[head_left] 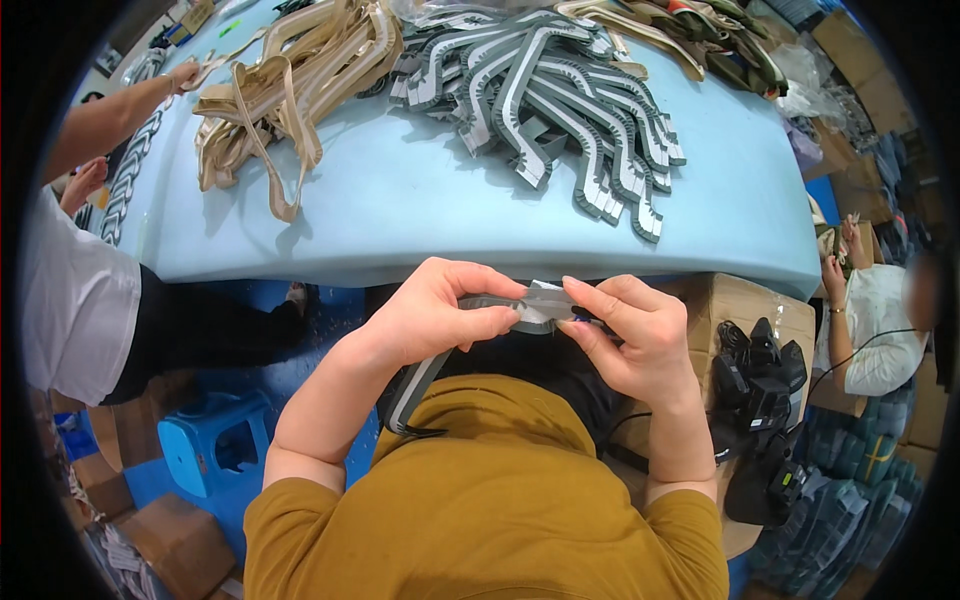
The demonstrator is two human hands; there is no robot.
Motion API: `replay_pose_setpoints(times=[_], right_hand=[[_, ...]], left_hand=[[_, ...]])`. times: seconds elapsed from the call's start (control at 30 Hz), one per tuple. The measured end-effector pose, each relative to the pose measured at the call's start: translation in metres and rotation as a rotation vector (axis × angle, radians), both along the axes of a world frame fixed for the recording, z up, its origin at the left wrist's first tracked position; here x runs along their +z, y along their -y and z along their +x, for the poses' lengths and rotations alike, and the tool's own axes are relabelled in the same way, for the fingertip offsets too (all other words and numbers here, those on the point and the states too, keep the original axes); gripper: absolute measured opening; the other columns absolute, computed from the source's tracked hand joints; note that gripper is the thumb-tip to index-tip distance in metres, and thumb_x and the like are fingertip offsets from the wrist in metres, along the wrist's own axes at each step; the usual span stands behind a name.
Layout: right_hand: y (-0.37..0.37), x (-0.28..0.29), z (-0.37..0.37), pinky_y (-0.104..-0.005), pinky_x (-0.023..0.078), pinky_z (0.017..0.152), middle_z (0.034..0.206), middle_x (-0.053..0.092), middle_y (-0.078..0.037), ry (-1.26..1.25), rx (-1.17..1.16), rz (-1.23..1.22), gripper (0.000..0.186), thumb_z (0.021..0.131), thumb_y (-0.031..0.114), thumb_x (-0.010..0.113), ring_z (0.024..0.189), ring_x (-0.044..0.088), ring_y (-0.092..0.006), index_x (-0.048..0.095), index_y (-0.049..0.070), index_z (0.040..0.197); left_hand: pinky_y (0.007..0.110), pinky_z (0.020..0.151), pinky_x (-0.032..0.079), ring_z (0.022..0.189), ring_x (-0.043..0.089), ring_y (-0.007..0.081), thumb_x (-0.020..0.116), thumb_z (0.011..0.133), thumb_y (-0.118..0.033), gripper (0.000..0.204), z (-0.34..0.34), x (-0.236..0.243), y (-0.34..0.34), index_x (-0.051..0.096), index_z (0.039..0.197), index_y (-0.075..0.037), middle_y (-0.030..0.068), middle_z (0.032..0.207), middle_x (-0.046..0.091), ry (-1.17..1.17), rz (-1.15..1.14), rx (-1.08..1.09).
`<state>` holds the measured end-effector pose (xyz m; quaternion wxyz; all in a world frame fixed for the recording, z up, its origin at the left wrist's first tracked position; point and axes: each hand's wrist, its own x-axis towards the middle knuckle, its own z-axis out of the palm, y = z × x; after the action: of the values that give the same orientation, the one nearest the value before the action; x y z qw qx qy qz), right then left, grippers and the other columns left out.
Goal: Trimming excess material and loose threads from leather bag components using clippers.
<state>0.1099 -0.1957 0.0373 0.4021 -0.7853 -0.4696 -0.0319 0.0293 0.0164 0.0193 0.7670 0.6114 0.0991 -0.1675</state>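
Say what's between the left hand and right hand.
A grey strip bridges the gap in the head view, pinched by the left hand and right hand; some white shows along its edges.

Pale blue table, tangled beige strips, heaped grey-and-white strips, dark green pieces at right
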Motion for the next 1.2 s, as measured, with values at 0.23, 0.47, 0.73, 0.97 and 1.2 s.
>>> replay_pose_setpoints(times=[0.23,0.47,0.73,0.97,1.2], right_hand=[[0.0,0.001,0.001,-0.0257,0.042,0.046,0.068,0.057,-0.007,0.071,0.006,0.033,0.03,0.066,0.004,0.071,0.051,0.054,-0.0175,0.065,0.004,0.096],[-0.012,0.001,0.009,-0.0171,0.033,0.061,0.074,0.049,0.003,-1.091,-0.025,0.333,0.019,0.081,0.012,0.061,0.067,0.041,-0.0028,0.053,0.001,0.095],[-0.03,-0.002,0.017,-0.0186,0.034,0.06,0.074,0.049,0.003,-0.915,0.096,0.348,0.012,0.083,0.01,0.06,0.068,0.041,-0.0025,0.054,0.002,0.09],[-0.012,-0.015,0.014,-0.0231,0.045,0.063,0.084,0.057,-0.007,-0.296,-0.158,0.244,0.031,0.076,0.006,0.064,0.072,0.055,-0.0116,0.057,0.001,0.105],[-0.011,-0.012,0.008,-0.0251,0.045,0.049,0.073,0.056,-0.007,-0.08,-0.187,0.12,0.037,0.069,0.005,0.07,0.056,0.056,-0.0156,0.061,0.006,0.105]], left_hand=[[0.018,0.049,0.04,0.058,0.049,0.0031,0.067,0.077,-0.011,0.021,0.001,0.007,-0.002,0.065,0.096,-0.003,-0.0026,0.071,0.059,0.075,0.007,-0.055],[0.019,0.058,0.043,0.066,0.052,0.0049,0.066,0.079,-0.011,0.025,0.017,0.016,-0.007,0.062,0.1,0.0,0.0011,0.077,0.06,0.127,0.016,0.041],[0.02,0.051,0.043,0.057,0.052,0.0058,0.064,0.081,-0.018,0.019,0.041,0.037,-0.013,0.06,0.088,-0.001,0.0001,0.072,0.056,0.183,0.148,-0.159],[0.018,0.044,0.037,0.05,0.047,0.0041,0.063,0.082,-0.018,0.02,0.027,0.016,-0.01,0.061,0.091,-0.001,-0.0009,0.07,0.056,0.134,0.097,0.112],[0.018,0.043,0.037,0.05,0.045,0.0036,0.063,0.082,-0.019,0.021,0.021,0.016,-0.012,0.062,0.093,-0.001,-0.0008,0.071,0.057,0.086,0.078,0.11]])
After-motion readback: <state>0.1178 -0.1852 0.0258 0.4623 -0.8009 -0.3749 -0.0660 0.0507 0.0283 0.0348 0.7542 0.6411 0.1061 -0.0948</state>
